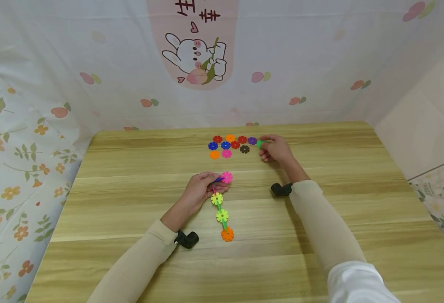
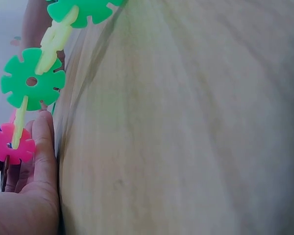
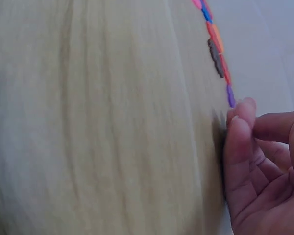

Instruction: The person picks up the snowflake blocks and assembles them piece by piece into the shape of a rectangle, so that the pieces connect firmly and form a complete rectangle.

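Observation:
My left hand (image 1: pixel 201 189) holds the upper end of a chain of notched plastic discs slotted together crosswise. Near its fingertips is a pink disc (image 1: pixel 227 177), with a blue disc edge beside it. Downward from the hand run a yellow disc (image 1: pixel 217 198), another yellow disc (image 1: pixel 222 216) and an orange disc (image 1: pixel 227 234), with green discs edge-on between them. The left wrist view shows one green disc (image 2: pixel 32 81) face-on. Farther back, my right hand (image 1: pixel 278 149) pinches a green disc (image 1: pixel 260 144) between thumb and fingers; the fingers partly cover it.
Left of the right hand lies a loose group of discs, among them a purple disc (image 1: pixel 252 141), a dark brown disc (image 1: pixel 244 149) and a blue disc (image 1: pixel 212 146). A printed cloth (image 1: pixel 123 54) hangs behind the wooden table (image 1: pixel 131 219). Both wrists carry small black cameras.

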`<state>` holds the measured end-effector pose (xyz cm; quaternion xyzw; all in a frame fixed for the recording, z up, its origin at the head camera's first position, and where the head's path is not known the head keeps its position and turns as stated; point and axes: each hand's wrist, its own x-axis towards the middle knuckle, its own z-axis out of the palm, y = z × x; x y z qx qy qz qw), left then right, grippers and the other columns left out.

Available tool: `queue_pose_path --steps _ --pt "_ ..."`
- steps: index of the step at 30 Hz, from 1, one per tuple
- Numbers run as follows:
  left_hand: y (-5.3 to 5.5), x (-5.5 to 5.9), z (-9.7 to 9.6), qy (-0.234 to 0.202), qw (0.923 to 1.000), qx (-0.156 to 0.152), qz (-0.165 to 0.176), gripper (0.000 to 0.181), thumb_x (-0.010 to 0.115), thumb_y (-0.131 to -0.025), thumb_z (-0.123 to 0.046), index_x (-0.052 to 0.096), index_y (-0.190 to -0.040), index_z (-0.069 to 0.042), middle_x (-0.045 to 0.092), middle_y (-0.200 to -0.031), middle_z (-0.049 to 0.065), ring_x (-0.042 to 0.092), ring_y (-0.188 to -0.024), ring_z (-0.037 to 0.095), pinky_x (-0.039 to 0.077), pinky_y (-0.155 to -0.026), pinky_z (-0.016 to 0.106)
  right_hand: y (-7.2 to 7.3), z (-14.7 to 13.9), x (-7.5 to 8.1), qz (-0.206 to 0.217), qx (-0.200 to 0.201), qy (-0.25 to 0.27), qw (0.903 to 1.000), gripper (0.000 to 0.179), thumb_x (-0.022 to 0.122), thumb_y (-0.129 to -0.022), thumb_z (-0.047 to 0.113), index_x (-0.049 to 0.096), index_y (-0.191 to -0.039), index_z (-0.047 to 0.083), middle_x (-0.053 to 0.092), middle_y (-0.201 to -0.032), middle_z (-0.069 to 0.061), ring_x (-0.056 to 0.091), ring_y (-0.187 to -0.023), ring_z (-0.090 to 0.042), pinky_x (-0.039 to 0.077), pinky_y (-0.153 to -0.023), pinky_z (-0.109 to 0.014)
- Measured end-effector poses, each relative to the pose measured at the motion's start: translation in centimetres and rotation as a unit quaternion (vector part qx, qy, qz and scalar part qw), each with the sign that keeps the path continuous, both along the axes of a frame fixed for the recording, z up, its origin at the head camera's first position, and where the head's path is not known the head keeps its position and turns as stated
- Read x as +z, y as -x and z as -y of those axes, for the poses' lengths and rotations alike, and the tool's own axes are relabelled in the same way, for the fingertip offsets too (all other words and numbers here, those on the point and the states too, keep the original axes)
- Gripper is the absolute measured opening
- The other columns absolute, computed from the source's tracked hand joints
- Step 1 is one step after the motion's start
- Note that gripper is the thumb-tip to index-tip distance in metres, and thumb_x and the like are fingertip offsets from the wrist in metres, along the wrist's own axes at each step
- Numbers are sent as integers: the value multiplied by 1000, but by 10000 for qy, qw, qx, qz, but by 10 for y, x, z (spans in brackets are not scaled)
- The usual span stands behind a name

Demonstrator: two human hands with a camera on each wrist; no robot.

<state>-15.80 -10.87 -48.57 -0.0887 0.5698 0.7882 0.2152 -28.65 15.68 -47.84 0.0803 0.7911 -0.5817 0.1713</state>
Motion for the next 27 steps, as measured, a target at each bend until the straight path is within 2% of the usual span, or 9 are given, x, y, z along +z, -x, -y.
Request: queue_pose_path --steps 6,11,18,20,23,27 --pt "0 1 0 74 9999 54 104 27 47 -103 -12 58 -120 7 72 -93 13 72 -83 20 58 -81 32 2 3 -2 43 -5 -318 9995 44 57 -98 11 46 -140 6 62 -65 -4 57 -46 -11 55 -50 -26" --pt "0 2 -1 78 9998 90 137 27 48 -103 -11 59 -119 7 72 -93 14 72 -83 21 58 -81 32 3 5 1 -39 11 -616 9981 44 58 -96 9 45 -137 -1 62 -63 -3 57 -45 -11 55 -48 -26" --pt "-1 3 -1 105 9998 93 170 26 47 -103 -11 60 -117 6 72 -93 14 72 -83 23 58 -81 32 5 5 5 195 153 -871 9959 42 61 -95 9 45 -129 -8 61 -60 -1 56 -44 -8 54 -48 -23" --pt "-1 2 -1 97 9998 91 153 26 48 -103 -11 59 -117 6 72 -93 14 72 -83 22 58 -82 33 5 4 5 221 218 -911 9954 35 62 -94 10 49 -122 -8 61 -59 -1 55 -43 -8 53 -47 -23" --pt "-1 2 -1 67 9998 83 147 25 48 -103 -11 59 -117 7 72 -93 13 72 -84 21 58 -83 34 4 3 5 195 319 -1007 9942 21 63 -94 12 58 -103 -7 59 -56 0 54 -42 -8 52 -47 -22" --pt "-1 2 0 53 9999 78 132 25 48 -103 -11 59 -116 7 72 -92 13 72 -84 21 58 -83 33 2 -1 4 242 357 -1000 9941 20 65 -93 14 63 -81 -2 58 -54 0 51 -41 -7 49 -45 -20"
